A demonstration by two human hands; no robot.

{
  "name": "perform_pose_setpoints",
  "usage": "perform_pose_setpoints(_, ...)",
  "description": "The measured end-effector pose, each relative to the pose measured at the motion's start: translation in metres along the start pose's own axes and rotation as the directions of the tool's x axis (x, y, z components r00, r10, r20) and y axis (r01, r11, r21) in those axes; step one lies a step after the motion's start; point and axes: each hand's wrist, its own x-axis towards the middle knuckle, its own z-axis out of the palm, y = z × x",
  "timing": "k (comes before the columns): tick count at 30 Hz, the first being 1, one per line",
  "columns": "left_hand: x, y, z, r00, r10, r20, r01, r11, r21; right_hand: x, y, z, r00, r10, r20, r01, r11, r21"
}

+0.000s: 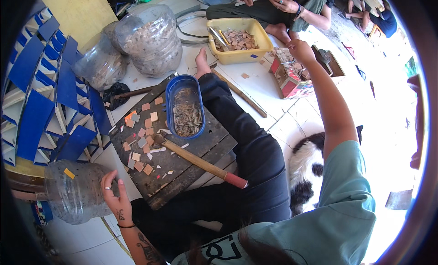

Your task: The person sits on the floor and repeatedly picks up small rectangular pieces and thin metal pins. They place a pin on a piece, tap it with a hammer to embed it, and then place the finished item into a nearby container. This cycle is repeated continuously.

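Note:
My right hand (301, 52) is stretched out over a cardboard box (292, 88) of small wooden pieces. Its fingers are curled; what they hold, if anything, is hidden. My left hand (117, 196) is beside a clear plastic container (73, 192), thumb and fingers apart, holding nothing. Between my legs stands a dark wooden board (200, 162) with several small square tiles (148, 123) scattered over it. A blue tub (170, 110) of thin nails rests at its far side. A hammer (196, 160) with a wooden handle lies across the board, its red end toward my lap.
Blue and white panels (39, 105) stack up at left. Bulging plastic containers (148, 39) stand behind the board. A yellow basin (237, 58) holds tiles and tools. A black and white cat (305, 167) lies by my right side. Another person's hands (283, 4) work at the top.

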Motion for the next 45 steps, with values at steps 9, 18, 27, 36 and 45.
perform_pose_setpoints(9,0.009,0.015,0.013,0.997,0.075,-0.023,-0.073,0.996,0.056,-0.001,0.007,0.034,0.889,-0.254,0.381,0.434,0.732,-0.525)
perform_pose_setpoints(18,0.017,0.032,0.014,0.996,0.09,-0.023,-0.09,0.996,0.005,-0.004,0.015,0.029,0.96,-0.223,0.167,0.263,0.923,-0.281)
perform_pose_setpoints(27,0.053,0.021,0.033,0.97,0.242,0.029,-0.242,0.97,0.009,-0.135,-0.064,0.0,0.967,0.252,-0.039,-0.091,0.482,0.871)
perform_pose_setpoints(36,0.109,0.038,0.107,0.919,0.374,0.122,-0.391,0.837,0.382,-0.23,-0.181,-0.067,0.97,0.223,0.1,-0.178,0.366,0.913)
perform_pose_setpoints(45,0.055,0.057,0.071,0.933,0.359,-0.032,-0.354,0.897,-0.266,-0.237,-0.289,-0.105,0.977,-0.184,0.111,-0.065,0.244,0.968)
